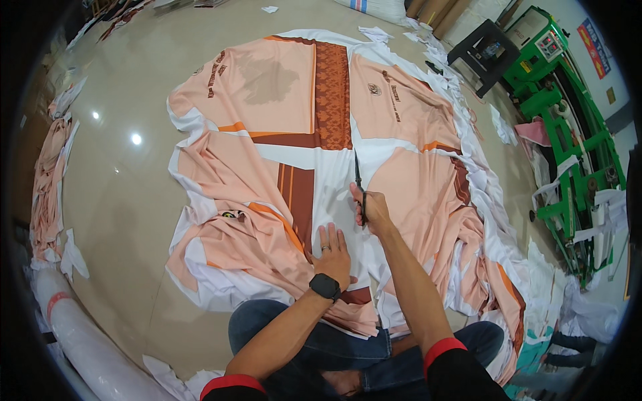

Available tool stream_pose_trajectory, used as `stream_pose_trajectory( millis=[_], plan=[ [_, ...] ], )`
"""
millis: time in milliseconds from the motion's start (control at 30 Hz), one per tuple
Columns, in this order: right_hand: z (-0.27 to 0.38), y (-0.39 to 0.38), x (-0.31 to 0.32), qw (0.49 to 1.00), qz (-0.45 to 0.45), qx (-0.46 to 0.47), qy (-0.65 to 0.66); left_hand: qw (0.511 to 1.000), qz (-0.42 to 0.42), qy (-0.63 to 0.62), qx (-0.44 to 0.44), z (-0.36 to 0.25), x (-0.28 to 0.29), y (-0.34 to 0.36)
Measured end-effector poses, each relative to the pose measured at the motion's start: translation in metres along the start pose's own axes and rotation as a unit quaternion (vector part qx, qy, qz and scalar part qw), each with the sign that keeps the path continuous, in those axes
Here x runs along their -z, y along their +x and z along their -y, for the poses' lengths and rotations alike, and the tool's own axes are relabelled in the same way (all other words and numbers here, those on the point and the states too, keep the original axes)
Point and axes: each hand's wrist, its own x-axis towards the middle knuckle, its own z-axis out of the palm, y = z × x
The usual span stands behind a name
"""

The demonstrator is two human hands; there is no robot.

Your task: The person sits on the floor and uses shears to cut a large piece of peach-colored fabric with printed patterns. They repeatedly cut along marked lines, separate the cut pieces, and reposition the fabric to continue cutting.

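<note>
The printed fabric (374,127), peach with brown bands and white margins, is lying spread across the shiny floor (127,174) in front of my crossed legs. I am closing my right hand (370,208) around the handles of the scissors (359,182), whose blades are pointing away along a white strip. I am pressing my left hand (332,254) flat on the cloth, fingers spread, just beside the right. A green machine (568,127) is standing well apart at my right.

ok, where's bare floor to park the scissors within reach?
Bare floor lies to the person's left, between the printed fabric and the folded stack by the wall. The right is crowded: white offcuts run up to the green machine. The left hand presses fabric; the right hand holds the scissors.
</note>
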Motion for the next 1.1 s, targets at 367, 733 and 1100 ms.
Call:
stream_pose_trajectory(
  millis=[367,733,1100],
  plan=[
    [0.014,0.021,-0.002,1.000,-0.001,0.007,0.016,1.000,-0.003,0.015,-0.003,0.001,-0.009,0.004],
    [0.020,0.032,-0.005,1.000,0.015,0.015,0.022,1.000,0.013,0.010,-0.002,-0.003,-0.009,0.004],
    [-0.044,-0.086,0.138,0.849,0.006,0.285,-0.445,0.988,-0.101,0.104,0.061,0.090,0.082,0.068]
  ],
)
